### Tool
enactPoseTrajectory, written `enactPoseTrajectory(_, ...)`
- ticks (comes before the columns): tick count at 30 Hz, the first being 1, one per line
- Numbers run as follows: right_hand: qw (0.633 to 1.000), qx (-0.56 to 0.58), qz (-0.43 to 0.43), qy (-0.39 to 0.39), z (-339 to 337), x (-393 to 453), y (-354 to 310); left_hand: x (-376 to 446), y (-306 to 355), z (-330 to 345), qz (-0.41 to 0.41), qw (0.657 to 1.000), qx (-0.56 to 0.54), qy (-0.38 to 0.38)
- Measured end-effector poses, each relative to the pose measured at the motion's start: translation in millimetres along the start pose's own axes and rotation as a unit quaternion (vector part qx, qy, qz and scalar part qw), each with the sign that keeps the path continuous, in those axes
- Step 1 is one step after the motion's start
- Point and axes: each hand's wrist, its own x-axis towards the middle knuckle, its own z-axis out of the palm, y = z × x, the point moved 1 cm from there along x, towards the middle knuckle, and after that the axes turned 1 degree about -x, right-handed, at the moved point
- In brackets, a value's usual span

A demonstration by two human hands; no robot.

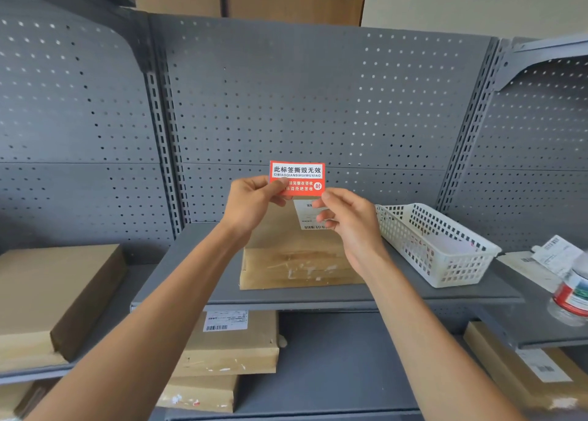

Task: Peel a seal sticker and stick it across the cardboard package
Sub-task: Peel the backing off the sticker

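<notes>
shelf [203, 280] | cardboard package [296, 261] flat | white basket [445, 255] right

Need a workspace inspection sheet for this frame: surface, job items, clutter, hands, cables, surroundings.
Surface: grey metal shelf, middle tier of a rack.
Job's things: red seal sticker held up in the air above the cardboard package, which lies flat on the shelf with a white shipping label on top. Whether the sticker is peeled from its backing cannot be told.
Clutter: white plastic basket to the right of the package; water bottle at the far right edge.
Grippers: left hand pinches the sticker's lower left; right hand pinches its lower right corner.
Cables: nothing seen.
Surroundings: grey pegboard back panel; more cardboard boxes on lower and side shelves.
</notes>
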Motion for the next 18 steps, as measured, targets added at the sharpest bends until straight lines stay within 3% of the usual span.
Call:
enactPoseTrajectory(11, 1.000, -0.012, -0.013, 0.008, 6, 13, 9, 18, -6, -4, -0.019, 1.000, -0.004, -0.015)
enactPoseTrajectory(18, 0.995, -0.072, -0.067, 0.006, 6, 20, 13, 28, -11, -3, -0.058, 0.998, 0.003, -0.021)
